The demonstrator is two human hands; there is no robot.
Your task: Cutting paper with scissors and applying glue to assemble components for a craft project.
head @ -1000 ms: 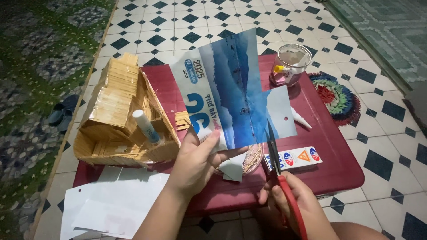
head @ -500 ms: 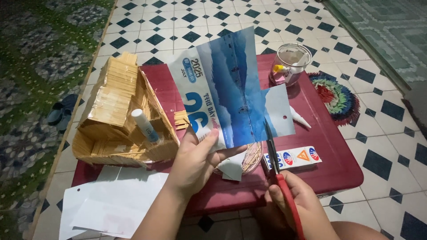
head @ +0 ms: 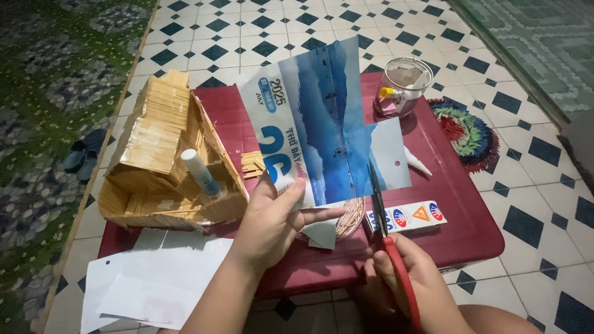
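A low dark-red table (head: pixel 470 204) holds a model house of wooden sticks (head: pixel 164 154). Above it, the left hand (head: pixel 272 226) pinches a blue calendar page (head: pixel 322 124) upright. The right hand (head: pixel 411 281), fingers closed through red-handled scissors (head: pixel 383 216), has cut partway up; most of the page remains uncut.

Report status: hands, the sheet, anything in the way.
Left hand pinches calendar sheet upright. Right hand works red scissors, blades at sheet's lower edge. Nothing in the blades' way.
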